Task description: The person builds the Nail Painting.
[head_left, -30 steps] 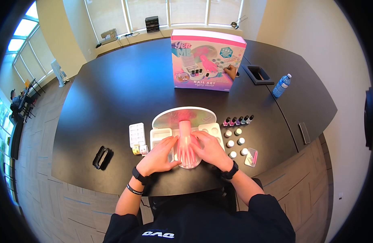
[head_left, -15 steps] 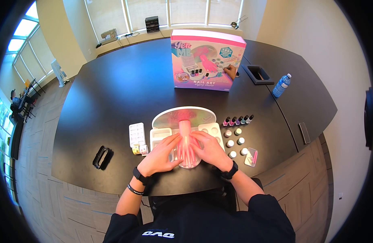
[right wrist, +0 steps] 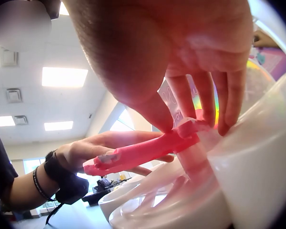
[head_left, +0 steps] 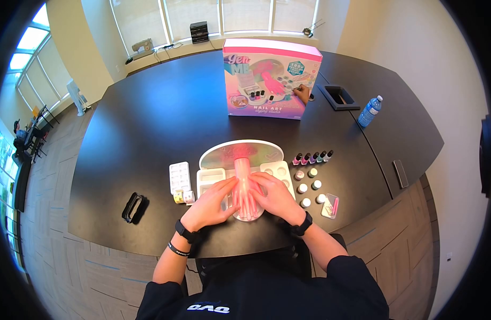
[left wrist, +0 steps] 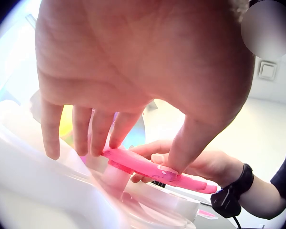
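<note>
With fingers (left wrist: 101, 128) and thumbs, the left hand (head_left: 209, 206) and right hand (head_left: 281, 199) grasp the pink model (head_left: 245, 193) from opposite sides, over its white base (head_left: 212, 174) on the tabletop (head_left: 139, 133)

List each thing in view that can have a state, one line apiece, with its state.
Pink model hand: mounted, fingers towards the person
Left hand: open, touching the pink model hand
Right hand: open, touching the pink model hand
Mirror: upright
Box: upright, closed
Water bottle: upright, capped
Nail polish bottles: upright, capped
Jars: lids on
Phone: lying flat
</note>
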`<state>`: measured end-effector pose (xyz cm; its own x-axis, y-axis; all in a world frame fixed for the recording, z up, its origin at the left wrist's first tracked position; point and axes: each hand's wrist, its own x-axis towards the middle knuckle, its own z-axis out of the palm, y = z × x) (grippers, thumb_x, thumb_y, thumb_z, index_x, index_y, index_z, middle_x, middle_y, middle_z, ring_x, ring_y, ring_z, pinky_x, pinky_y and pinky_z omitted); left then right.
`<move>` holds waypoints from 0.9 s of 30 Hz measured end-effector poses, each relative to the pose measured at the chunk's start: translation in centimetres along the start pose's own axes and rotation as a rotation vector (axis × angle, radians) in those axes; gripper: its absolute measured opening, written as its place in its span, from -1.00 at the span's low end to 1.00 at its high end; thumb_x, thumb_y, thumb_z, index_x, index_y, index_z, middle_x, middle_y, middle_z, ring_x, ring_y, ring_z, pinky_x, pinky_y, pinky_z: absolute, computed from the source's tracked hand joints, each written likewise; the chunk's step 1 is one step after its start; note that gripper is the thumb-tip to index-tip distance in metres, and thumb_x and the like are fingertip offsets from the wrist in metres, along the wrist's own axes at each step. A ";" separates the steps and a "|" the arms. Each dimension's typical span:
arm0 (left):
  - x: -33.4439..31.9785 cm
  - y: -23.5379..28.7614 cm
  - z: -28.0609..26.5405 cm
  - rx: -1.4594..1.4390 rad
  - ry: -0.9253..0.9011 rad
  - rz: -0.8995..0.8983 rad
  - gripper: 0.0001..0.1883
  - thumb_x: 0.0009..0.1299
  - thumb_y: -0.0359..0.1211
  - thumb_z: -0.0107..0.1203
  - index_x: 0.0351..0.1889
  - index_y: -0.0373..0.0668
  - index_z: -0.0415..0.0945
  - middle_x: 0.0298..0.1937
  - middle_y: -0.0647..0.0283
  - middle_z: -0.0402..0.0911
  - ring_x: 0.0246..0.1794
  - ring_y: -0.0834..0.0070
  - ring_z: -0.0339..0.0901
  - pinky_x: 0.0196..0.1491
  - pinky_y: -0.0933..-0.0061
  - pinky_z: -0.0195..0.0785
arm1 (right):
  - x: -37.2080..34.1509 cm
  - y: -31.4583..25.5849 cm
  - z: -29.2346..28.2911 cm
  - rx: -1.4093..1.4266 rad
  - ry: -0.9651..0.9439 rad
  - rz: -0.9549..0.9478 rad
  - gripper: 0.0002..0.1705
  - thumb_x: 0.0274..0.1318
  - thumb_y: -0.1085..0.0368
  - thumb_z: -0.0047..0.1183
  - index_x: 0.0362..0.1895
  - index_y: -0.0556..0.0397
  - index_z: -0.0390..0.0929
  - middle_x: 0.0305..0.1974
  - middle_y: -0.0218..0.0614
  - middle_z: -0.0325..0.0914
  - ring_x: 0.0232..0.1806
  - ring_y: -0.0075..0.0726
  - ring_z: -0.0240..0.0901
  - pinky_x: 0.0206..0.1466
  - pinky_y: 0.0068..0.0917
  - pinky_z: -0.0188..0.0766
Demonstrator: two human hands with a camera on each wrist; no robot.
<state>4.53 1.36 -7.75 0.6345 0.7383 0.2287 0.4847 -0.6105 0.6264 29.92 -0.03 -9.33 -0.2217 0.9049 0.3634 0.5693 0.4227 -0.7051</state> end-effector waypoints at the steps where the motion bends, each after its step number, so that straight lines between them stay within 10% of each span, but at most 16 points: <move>1: -0.1 0.1 0.0 -0.020 -0.003 -0.022 -0.21 0.48 -0.16 0.37 0.59 -0.31 0.36 0.56 -0.16 0.47 0.56 -0.12 0.42 0.56 0.03 0.35 | 0.0 -0.1 0.0 0.000 0.001 0.000 -0.56 0.33 0.24 0.30 0.22 0.17 0.71 0.23 -0.05 0.70 0.19 0.15 0.68 0.29 -0.12 0.62; 27: 0.3 0.6 0.2 -0.007 0.036 -0.048 -0.37 0.54 -0.18 0.31 0.48 -0.28 0.43 0.41 -0.07 0.56 0.41 -0.09 0.53 0.41 0.04 0.47 | 0.3 -0.5 -0.9 0.022 -0.037 -0.037 -0.53 0.31 0.26 0.32 0.24 0.20 0.67 0.20 -0.02 0.69 0.18 0.17 0.67 0.27 -0.11 0.62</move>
<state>5.14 1.15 -7.39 0.5883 0.7767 0.2252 0.5098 -0.5723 0.6423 30.31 0.01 -8.29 -0.2714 0.8897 0.3670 0.5429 0.4564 -0.7050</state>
